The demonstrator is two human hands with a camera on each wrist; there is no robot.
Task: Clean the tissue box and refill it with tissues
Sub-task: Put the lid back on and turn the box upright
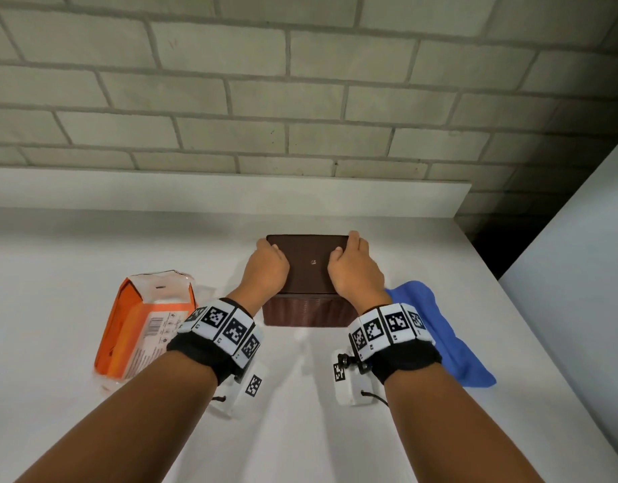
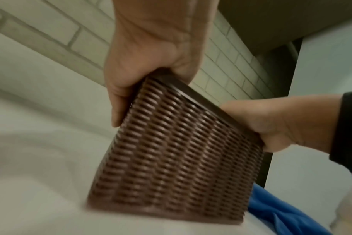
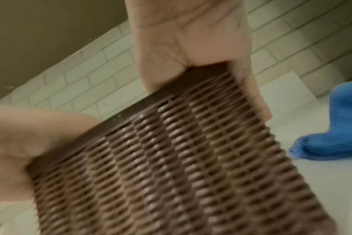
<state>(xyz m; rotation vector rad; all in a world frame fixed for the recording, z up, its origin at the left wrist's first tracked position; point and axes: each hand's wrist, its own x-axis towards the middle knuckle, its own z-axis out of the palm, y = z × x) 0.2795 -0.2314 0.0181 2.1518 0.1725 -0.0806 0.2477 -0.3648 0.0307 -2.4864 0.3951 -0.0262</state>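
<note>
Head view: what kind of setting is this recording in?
Probably an indoor home or utility corner, though the pictures do not settle which. A white counter stands against a pale brick-pattern wall, and on it lie a blue cloth and an orange tissue pack beside the brown woven tissue box.

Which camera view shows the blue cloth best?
The head view: the blue cloth lies nearly whole on the white counter, right of the brown box. The wrist views catch only blurred parts of it at their edges.
</note>
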